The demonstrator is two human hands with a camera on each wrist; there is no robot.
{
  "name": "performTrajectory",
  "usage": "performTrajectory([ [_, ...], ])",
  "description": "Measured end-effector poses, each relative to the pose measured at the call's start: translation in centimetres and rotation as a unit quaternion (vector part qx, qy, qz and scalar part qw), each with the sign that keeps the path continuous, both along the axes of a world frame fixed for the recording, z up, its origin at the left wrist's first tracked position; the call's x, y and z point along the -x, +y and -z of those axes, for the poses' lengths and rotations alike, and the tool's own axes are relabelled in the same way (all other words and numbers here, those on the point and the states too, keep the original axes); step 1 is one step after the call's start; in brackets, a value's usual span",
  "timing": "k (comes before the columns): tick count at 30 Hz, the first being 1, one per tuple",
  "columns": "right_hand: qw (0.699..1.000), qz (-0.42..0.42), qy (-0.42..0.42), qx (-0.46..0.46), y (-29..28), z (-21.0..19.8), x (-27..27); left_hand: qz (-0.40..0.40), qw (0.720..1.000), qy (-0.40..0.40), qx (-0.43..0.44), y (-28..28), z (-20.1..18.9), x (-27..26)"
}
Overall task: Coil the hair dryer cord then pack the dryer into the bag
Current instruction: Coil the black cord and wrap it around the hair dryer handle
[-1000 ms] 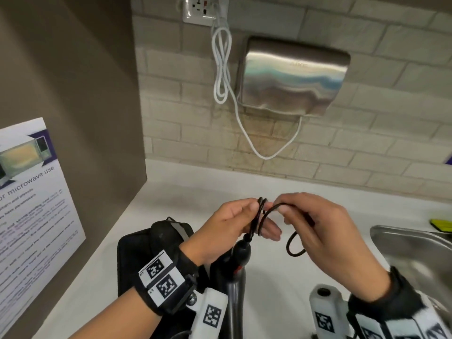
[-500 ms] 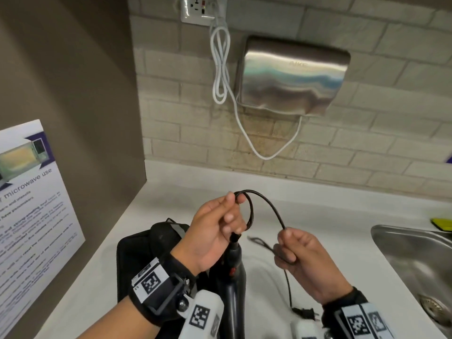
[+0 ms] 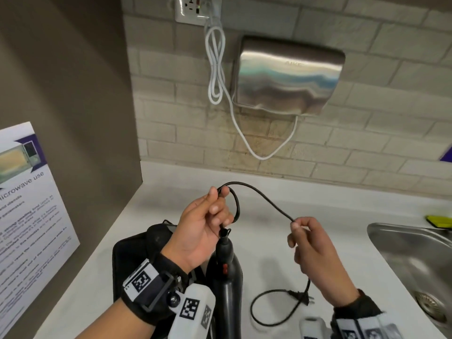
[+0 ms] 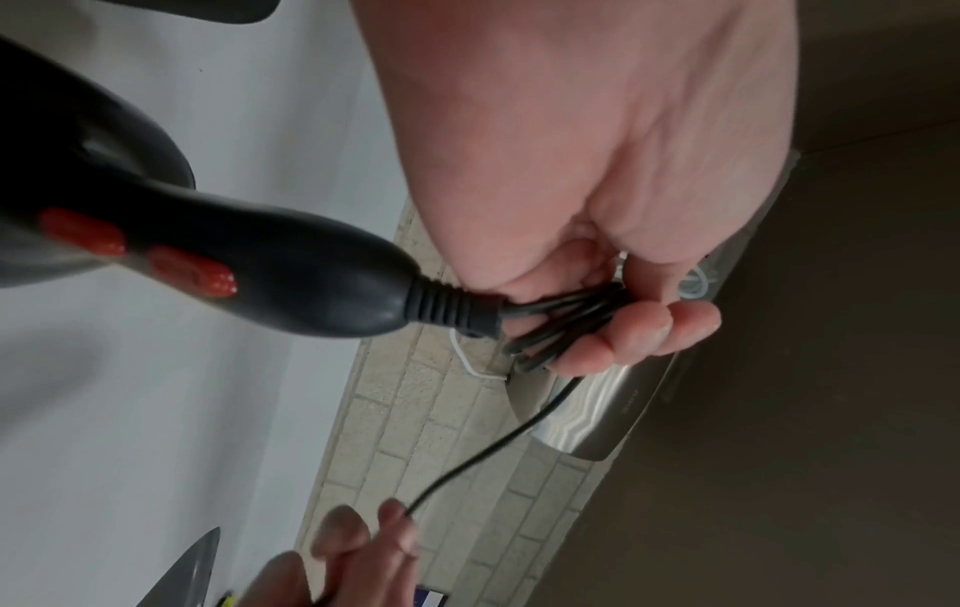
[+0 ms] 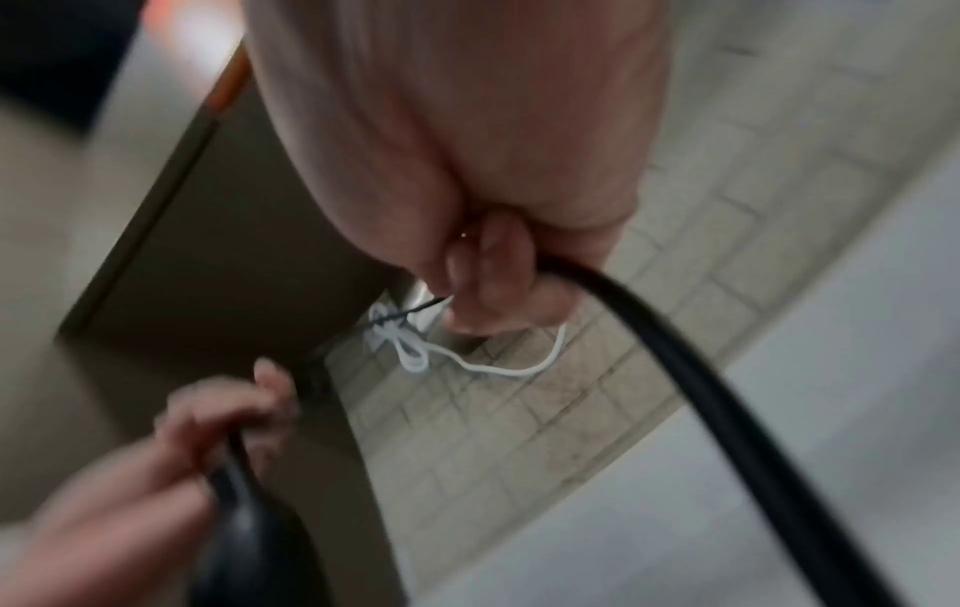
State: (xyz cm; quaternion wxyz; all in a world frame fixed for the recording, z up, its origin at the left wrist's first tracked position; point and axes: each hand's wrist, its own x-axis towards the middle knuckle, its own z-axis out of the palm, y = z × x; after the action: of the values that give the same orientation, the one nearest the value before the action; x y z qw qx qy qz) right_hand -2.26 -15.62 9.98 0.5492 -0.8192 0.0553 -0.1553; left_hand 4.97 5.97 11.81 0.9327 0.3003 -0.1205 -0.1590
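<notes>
My left hand (image 3: 210,216) grips several loops of the black cord (image 4: 561,324) just above the handle of the black hair dryer (image 3: 226,272), whose red switches (image 4: 140,254) show in the left wrist view. From those loops the cord (image 3: 264,199) arcs right to my right hand (image 3: 303,231), which pinches it between thumb and fingers (image 5: 493,283). Below that hand the cord hangs down to a loose loop on the counter, ending in the plug (image 3: 302,296). A black bag (image 3: 132,250) lies on the counter under my left wrist, partly hidden.
A white counter (image 3: 269,241) runs to a brick wall. A steel sink (image 3: 415,255) sits at the right, with a yellow item (image 3: 440,221) behind it. A steel hand dryer (image 3: 288,81) and its white cable (image 3: 215,69) hang on the wall. A poster (image 3: 27,216) is at the left.
My right hand left the loops at my left hand and slid down and right along the cord. The free length is now drawn out between both hands, with the plug in view on the counter.
</notes>
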Motion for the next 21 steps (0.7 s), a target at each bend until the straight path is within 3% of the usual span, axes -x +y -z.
performTrajectory([
  [2, 0.961, 0.047, -0.062, 0.264, 0.3, 1.2, 0.0, 0.001, 1.0, -0.006, -0.004, 0.0, 0.2, 0.2],
  [4, 0.898, 0.036, -0.023, 0.437, 1.7, 2.3, 0.7, -0.003, 1.0, -0.018, -0.02, -0.2, 0.4, 0.4],
  [7, 0.815, -0.012, 0.016, 0.579, 3.8, 3.0, 1.7, -0.01, 0.998, -0.038, -0.055, -0.6, 0.5, 0.8],
  [10, 0.771, -0.05, -0.018, 0.634, 5.6, 2.0, 2.7, -0.005, 0.994, -0.064, -0.092, -0.9, 0.7, 1.2],
  [15, 0.757, -0.112, -0.081, 0.638, 6.2, -2.9, 4.5, 0.019, 0.975, -0.129, -0.179, -1.1, 0.7, 1.7],
  [21, 0.793, -0.13, -0.138, 0.58, 5.1, -8.1, 4.1, 0.058, 0.938, -0.221, -0.259, -0.7, 0.1, 2.0],
])
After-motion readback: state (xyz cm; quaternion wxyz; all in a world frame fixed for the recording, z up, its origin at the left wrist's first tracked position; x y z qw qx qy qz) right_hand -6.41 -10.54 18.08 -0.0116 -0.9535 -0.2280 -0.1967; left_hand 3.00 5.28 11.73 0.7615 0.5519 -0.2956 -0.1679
